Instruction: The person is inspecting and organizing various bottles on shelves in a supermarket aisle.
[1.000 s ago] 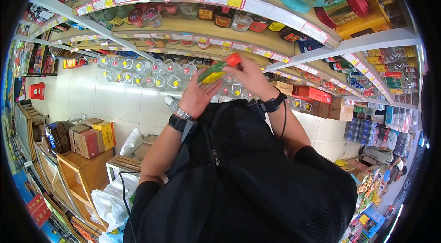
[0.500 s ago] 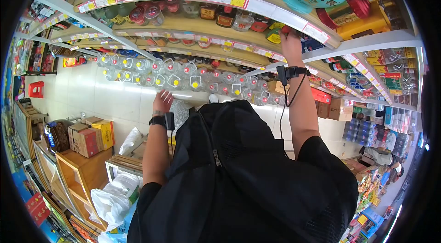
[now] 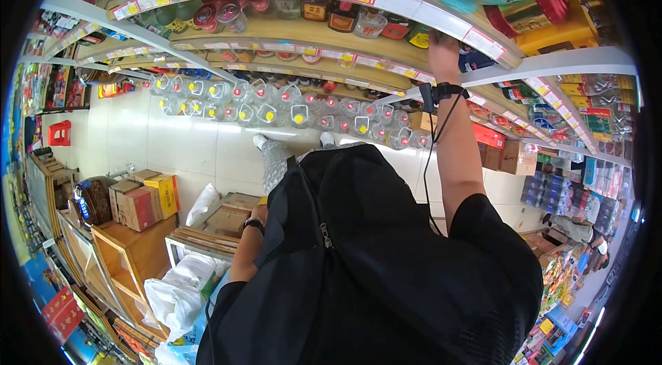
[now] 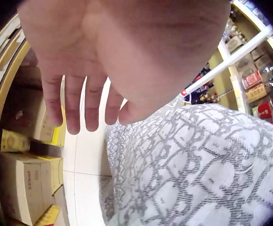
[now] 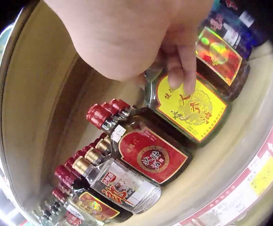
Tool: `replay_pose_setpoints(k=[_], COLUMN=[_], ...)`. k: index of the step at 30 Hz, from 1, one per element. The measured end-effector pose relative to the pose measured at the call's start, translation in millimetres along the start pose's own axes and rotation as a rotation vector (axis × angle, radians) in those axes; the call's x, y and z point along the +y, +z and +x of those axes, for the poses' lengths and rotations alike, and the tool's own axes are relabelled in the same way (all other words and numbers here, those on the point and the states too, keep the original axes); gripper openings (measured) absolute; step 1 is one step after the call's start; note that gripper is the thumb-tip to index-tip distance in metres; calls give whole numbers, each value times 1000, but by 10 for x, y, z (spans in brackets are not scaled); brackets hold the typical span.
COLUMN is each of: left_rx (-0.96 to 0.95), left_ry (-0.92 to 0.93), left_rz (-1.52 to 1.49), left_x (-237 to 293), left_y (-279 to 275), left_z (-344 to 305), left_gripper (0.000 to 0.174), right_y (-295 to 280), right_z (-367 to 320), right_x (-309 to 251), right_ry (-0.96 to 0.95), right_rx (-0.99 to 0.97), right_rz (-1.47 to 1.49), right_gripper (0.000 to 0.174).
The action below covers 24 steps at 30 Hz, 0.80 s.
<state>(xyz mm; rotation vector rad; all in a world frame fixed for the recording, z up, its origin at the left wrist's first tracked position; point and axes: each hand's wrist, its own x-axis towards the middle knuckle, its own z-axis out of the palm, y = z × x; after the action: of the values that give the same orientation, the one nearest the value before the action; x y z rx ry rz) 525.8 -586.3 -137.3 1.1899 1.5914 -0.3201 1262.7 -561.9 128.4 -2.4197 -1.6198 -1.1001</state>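
Right wrist, right hand (image 5: 141,33) clamped on glossy yellow-labelled bottle (image 5: 193,110), left hand (image 4: 122,47) fingers (image 4: 75,113) apart

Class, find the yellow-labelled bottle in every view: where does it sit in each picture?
Head: the yellow-labelled bottle is upper right of centre, on the shelf beside the raised right hand.
Left wrist: not in it.
Right wrist: right of centre, under the fingers.
Shared landmark: the right hand.
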Motion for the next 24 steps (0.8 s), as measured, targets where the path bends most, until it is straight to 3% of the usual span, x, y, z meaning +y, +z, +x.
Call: replay_pose_setpoints(k=[3, 5, 6, 8, 11, 13, 17, 20, 24], left_rx=[-15, -27, -27, 15, 14, -43, -46, -174, -499], left_ry=[14, 25, 23, -117, -133, 30, 128, 275, 414], left_rz=[-90, -154, -158, -676, -786, -1135, -1303, -1349, -1383], left_x=[106, 158, 181, 203, 958, 1187, 2009, 2601, 3159], left_y=[-31, -21, -31, -94, -424, -561, -785, -788, -649], left_z=[9, 75, 147, 452, 167, 205, -166, -653, -1228], left_gripper=[25, 26, 26, 36, 39, 44, 48, 48, 46], right_y=[-4, -131, -252, -651, -676, -715, -380, -416, -544], right_z=[22, 79, 86, 167, 266, 401, 478, 535, 502], right_x=[-5, -164, -263, -524, -721, -794, -709, -685, -632], right_ry=[4, 384, 380, 759, 668, 620, 527, 457, 376], right_rx=[10, 220, 220, 46, -80, -82, -142, -88, -214], right_rz=[104, 470, 471, 797, 837, 843, 669, 589, 582], right_gripper=[23, 28, 28, 37, 42, 41, 39, 37, 37])
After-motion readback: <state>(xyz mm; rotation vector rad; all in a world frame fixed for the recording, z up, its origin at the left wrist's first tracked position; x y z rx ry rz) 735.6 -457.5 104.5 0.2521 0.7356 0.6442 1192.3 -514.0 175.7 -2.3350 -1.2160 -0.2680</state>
